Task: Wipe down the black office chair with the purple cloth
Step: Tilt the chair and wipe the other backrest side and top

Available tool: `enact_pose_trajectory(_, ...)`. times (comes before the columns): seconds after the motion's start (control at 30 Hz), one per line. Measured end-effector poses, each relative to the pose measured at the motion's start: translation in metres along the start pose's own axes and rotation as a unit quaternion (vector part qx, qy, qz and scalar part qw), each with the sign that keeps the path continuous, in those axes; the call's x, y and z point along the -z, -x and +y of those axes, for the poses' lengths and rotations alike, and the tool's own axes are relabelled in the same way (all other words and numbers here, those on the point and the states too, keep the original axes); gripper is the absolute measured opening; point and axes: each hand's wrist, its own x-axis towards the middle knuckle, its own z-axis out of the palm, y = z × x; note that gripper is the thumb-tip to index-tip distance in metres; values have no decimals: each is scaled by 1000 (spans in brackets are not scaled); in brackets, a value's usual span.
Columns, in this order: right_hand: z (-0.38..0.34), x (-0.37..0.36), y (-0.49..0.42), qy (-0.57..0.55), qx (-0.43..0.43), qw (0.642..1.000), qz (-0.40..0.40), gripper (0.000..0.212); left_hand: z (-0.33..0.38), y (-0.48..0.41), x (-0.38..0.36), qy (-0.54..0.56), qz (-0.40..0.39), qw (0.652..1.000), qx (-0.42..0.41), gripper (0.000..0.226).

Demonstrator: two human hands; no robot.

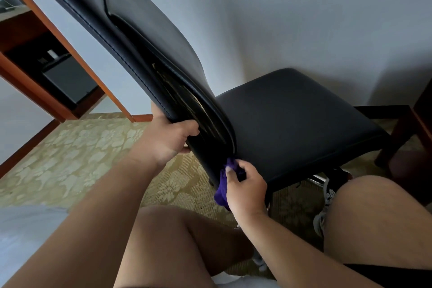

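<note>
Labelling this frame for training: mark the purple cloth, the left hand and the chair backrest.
purple cloth (221, 190): head view, on the hanging fold.
left hand (167, 141): head view, back of the hand.
chair backrest (149, 37): head view, on the raised panel.

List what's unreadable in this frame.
All in the head view:
- chair top: cut off by the upper edge.
- Chair base: mostly hidden under the seat and behind the leg.
- cloth: partly covered by the right hand, so where it touches the chair is hidden.
- shelf contents: too small and dark.
</note>
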Motion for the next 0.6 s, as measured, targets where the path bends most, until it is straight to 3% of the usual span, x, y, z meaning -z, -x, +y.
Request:
enact_pose_trajectory(0.1,4,-2,-2,-20,-73,997,-5,13,0,0,0,-2,2,1000,4,78)
enact_pose_trajectory(0.27,-9,-3,-10,-86,-124,989,-5,13,1,-1,1,-5,0,1000,4,74)
enact_pose_trajectory(0.43,-40,1,-11,-111,-50,992,33,13,0,0,-4,-12,7,1000,2,72)
enact_pose_trajectory(0.6,-38,4,-6,-54,67,996,36,16,1,2,-7,-12,13,1000,1,67)
